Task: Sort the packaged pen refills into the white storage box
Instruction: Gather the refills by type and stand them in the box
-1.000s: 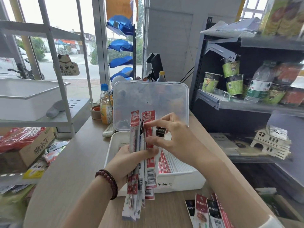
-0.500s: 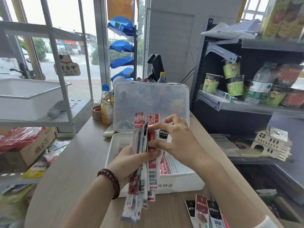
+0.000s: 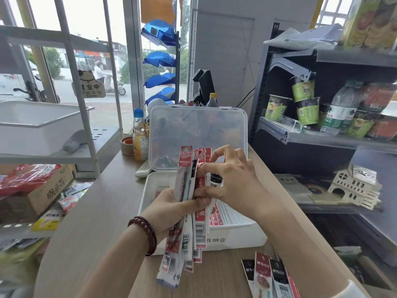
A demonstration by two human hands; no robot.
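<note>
Shop shelving and a street-facing window surround a wooden desk (image 3: 96, 211). On the desk sits the white storage box (image 3: 236, 237), its clear lid (image 3: 197, 134) standing open at the far side. Rows of packets (image 3: 232, 216) already lie in the box's right part.

Above the near left part of the box, the left hand (image 3: 169, 209), with a dark beaded bracelet (image 3: 146, 231) at the wrist, grips a bundle of packaged pen refills (image 3: 184, 186) round its middle. The bundle stands roughly upright, red headers at the top and barcoded ends hanging past the box's near wall. The right hand (image 3: 236, 181) meets the bundle from the right, thumb and forefinger curled and pinching packets at its right edge, among them a black-and-white packet (image 3: 215, 179).

A few loose packets (image 3: 266, 276) lie fanned on the desk at the near right, apart from the box. Just left of the lid stand an orange drink bottle (image 3: 139, 138) and a roll of tape (image 3: 126, 145). Shelves on the right carry green noodle cups (image 3: 303, 89) and a water bottle (image 3: 339, 112), with a small wooden house (image 3: 354, 188) lower down. A white tub (image 3: 32, 125) rests on the rack at far left.
</note>
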